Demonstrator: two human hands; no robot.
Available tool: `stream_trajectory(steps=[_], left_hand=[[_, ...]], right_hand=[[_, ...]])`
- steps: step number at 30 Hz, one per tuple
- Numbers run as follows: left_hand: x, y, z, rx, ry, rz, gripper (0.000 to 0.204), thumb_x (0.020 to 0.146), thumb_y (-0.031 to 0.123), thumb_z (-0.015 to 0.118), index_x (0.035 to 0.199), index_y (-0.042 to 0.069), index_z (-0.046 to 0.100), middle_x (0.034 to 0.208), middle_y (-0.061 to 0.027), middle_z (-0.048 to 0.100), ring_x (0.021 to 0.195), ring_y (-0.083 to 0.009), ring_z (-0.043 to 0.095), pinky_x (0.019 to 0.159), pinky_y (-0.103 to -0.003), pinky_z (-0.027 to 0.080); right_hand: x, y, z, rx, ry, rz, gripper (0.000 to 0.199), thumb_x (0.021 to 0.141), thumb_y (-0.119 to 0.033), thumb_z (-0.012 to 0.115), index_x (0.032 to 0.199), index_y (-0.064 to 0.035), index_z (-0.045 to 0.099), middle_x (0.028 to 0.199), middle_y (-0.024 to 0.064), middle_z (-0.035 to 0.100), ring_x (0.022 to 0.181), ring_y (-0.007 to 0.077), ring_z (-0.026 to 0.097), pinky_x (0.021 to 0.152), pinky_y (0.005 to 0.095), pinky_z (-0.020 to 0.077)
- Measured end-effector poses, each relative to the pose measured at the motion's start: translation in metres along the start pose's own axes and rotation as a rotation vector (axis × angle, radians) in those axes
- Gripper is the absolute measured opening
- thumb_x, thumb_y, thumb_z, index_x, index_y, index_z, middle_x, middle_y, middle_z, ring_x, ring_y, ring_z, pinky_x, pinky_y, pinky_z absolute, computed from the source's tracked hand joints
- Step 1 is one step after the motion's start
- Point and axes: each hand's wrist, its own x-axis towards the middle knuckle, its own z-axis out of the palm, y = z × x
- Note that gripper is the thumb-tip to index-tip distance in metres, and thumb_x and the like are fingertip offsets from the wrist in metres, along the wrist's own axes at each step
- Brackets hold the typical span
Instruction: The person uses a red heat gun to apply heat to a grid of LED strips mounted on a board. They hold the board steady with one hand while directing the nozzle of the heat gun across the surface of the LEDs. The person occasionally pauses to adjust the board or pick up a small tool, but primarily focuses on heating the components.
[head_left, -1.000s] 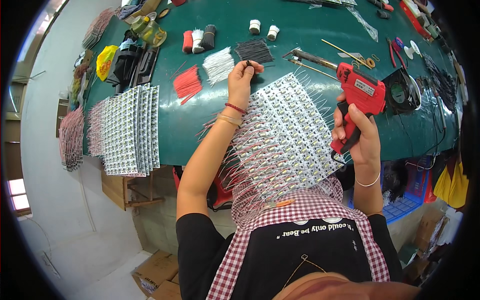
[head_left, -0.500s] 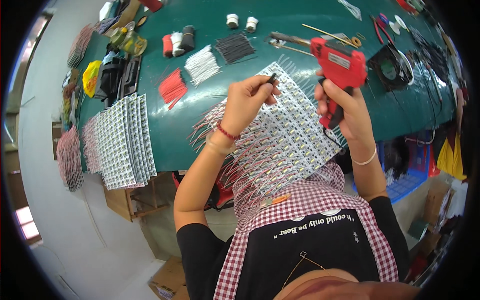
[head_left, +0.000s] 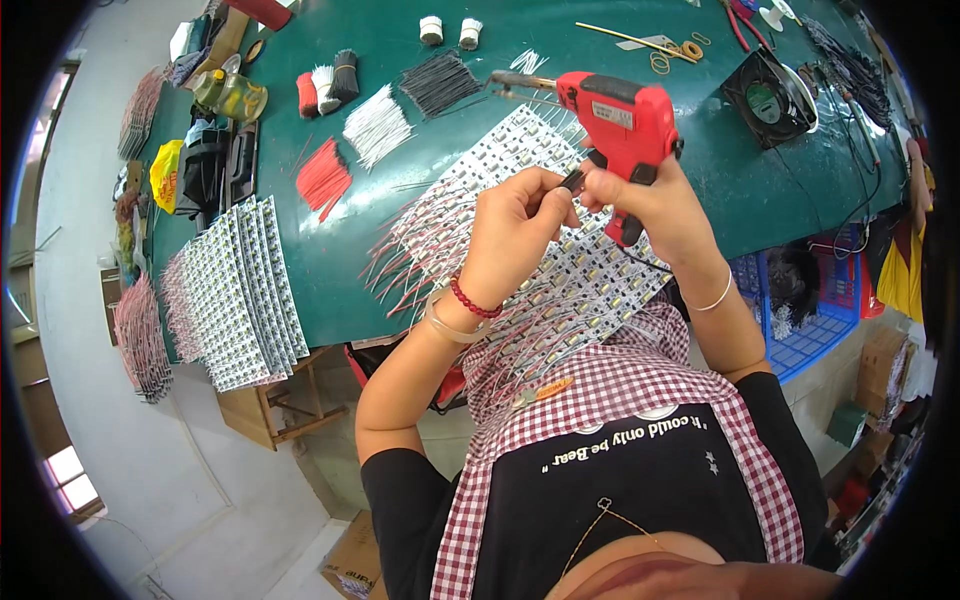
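My right hand [head_left: 662,212] is wrapped round the grip of a red soldering gun [head_left: 622,112], whose metal tip points left over the table. In my left hand [head_left: 522,222], a small bunch of short black wires [head_left: 573,180] is pinched between thumb and fingers. The fingertips of my right hand are close to the bunch's end; whether they touch it I cannot tell. Beneath both hands lies a white LED circuit-board panel [head_left: 600,290], with red and white wires fanning from its left side. It reaches from the green table onto my lap.
Red wires [head_left: 323,178], white wires [head_left: 378,127] and black wires [head_left: 440,83] lie in loose piles beyond the panel. Stacked boards [head_left: 235,295] overhang the table's left edge. At right are a small fan [head_left: 768,98] and, lower, a blue crate [head_left: 800,335].
My hands have come together: the left moved right and slightly down with the black wires, the right moved left with the soldering gun. The whole view has also shifted slightly.
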Motion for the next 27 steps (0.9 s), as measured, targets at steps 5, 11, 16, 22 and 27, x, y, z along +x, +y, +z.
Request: stream_trajectory(steps=[5,11,16,22,27], left_hand=[[-0.001,0.005,0.007,0.109,0.016,-0.018,0.013,0.094,0.008,0.057,0.096,-0.002,0.064,0.078,-0.0036,0.07,0.061,-0.0016,0.05,0.055,-0.018,0.04],[0.0,0.001,0.009,0.172,0.068,0.071,0.011,0.092,0.005,0.058,0.096,-0.003,0.065,0.078,-0.0058,0.071,0.065,-0.0046,0.059,0.056,-0.021,0.046],[-0.003,-0.003,0.014,0.425,0.189,0.243,0.009,0.089,0.002,0.061,0.095,-0.003,0.066,0.08,-0.0107,0.072,0.067,-0.0138,0.067,0.06,-0.025,0.052],[-0.001,-0.019,0.013,0.592,0.329,0.509,0.01,0.081,-0.001,0.068,0.091,-0.001,0.066,0.082,-0.0107,0.061,0.068,-0.0239,0.062,0.062,-0.031,0.049],[-0.01,-0.022,0.001,0.667,0.366,0.477,0.012,0.079,-0.003,0.069,0.09,0.002,0.067,0.078,-0.0094,0.055,0.067,-0.0245,0.057,0.059,-0.034,0.046]], right_hand=[[-0.009,-0.001,0.006,-0.299,0.094,-0.105,0.025,0.079,-0.006,0.071,0.1,-0.0008,0.06,0.083,0.0015,0.062,0.077,0.0088,0.057,0.07,0.0275,0.0487],[-0.01,0.0,0.008,-0.252,0.118,-0.13,0.025,0.079,-0.004,0.069,0.101,-0.001,0.058,0.085,0.0027,0.063,0.077,0.0091,0.058,0.071,0.0274,0.0492],[-0.009,0.005,0.007,-0.264,0.121,-0.103,0.024,0.078,-0.003,0.069,0.1,-0.0011,0.058,0.085,0.0035,0.064,0.078,0.0098,0.06,0.072,0.027,0.0494],[-0.007,0.016,0.008,-0.291,0.095,-0.089,0.022,0.079,-0.001,0.07,0.098,-0.0015,0.06,0.084,0.0024,0.065,0.079,0.009,0.06,0.072,0.0266,0.0493],[-0.007,0.011,0.011,-0.325,0.06,-0.032,0.019,0.081,-0.006,0.071,0.098,-0.001,0.062,0.082,0.0029,0.065,0.074,0.0082,0.06,0.069,0.0253,0.0494]])
